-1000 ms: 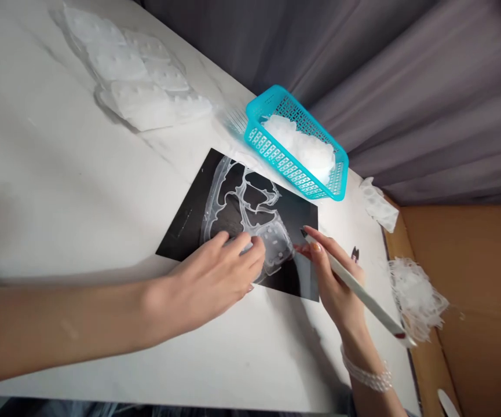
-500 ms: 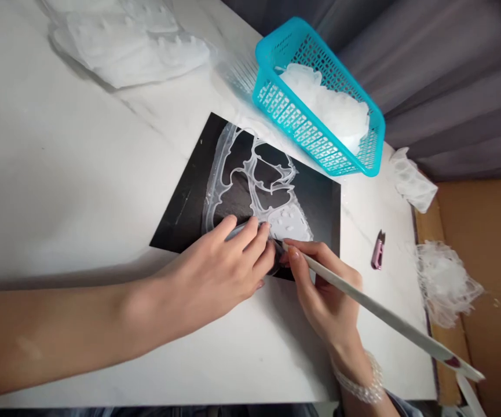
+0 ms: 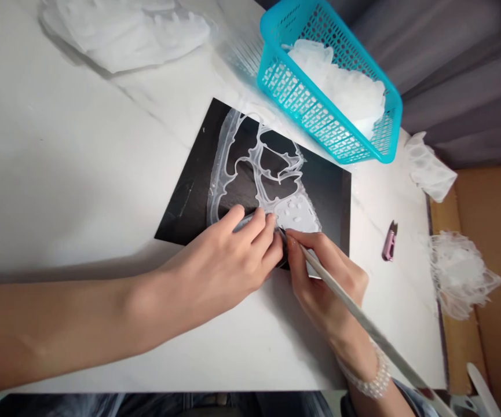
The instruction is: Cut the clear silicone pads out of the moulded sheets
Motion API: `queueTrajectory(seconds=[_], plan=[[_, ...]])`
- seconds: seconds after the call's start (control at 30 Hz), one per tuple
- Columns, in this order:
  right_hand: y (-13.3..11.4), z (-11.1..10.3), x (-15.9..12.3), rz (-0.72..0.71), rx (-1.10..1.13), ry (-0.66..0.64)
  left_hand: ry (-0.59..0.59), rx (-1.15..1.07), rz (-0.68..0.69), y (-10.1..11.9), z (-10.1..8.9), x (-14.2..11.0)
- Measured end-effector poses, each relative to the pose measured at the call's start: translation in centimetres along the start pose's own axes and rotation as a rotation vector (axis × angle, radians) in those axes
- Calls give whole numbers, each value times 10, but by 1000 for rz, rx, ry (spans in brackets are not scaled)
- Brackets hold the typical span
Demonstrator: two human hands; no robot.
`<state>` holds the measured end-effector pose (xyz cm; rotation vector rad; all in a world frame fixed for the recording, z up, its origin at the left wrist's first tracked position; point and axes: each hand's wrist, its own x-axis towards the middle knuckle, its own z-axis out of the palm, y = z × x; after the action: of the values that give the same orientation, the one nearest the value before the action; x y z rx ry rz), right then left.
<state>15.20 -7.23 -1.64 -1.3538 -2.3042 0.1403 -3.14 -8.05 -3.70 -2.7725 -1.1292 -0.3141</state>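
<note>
A translucent plastic sheet (image 3: 300, 214) with cut-out openings and small raised bumps lies on a black board (image 3: 327, 186). My left hand (image 3: 235, 255) is bent over the near part of the sheet, fingers curled and holding it against the board. In a pen-like grip, my right hand (image 3: 331, 278) is shut on a long pale stick-like tool (image 3: 369, 325). The tool's dark tip meets the sheet's near edge, right beside my left fingertips. What lies under my left fingers is hidden.
Behind the board stands a blue basket (image 3: 315, 98) holding white translucent pieces. Stacked translucent pieces (image 3: 124, 32) lie at the far left. To the right are pink thread snips (image 3: 390, 242), a crumpled translucent piece (image 3: 430, 168) and a heap of scraps (image 3: 463, 275) at the cardboard box (image 3: 493, 341).
My right hand has moved left with the tool, bringing its tip to the sheet beside my left hand. The thread snips have come into full view. The camera view has shifted closer.
</note>
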Motion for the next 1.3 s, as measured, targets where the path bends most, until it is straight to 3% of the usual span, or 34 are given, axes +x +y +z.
queueTrajectory(seconds=[0.23, 0.5, 0.7, 0.9, 1.0, 1.07, 1.17, 1.23, 1.3], plan=[[-2, -9, -14, -61, 43, -5, -27, 13, 4, -2, -2, 3], [6, 10, -7, -185, 20, 85, -8, 2, 6, -2, -3, 2], [17, 14, -12, -218, -18, 31, -34, -18, -17, -2, 1, 1], [6, 5, -5, -275, -111, -162, -7, -39, -67, 2, 4, -2], [7, 3, 0, -189, 40, -116, 42, -56, -50, 2, 7, -3], [28, -2, 4, 21, 259, -32, 51, -57, -45, 1, 9, -3], [95, -31, 2, 428, 542, 187, 44, -58, -59, 1, 10, -4], [149, -63, -5, 541, 639, 254, 42, -63, -64, 1, 9, -3], [194, -96, -19, 558, 663, 315, 37, -70, -63, 1, 7, -2]])
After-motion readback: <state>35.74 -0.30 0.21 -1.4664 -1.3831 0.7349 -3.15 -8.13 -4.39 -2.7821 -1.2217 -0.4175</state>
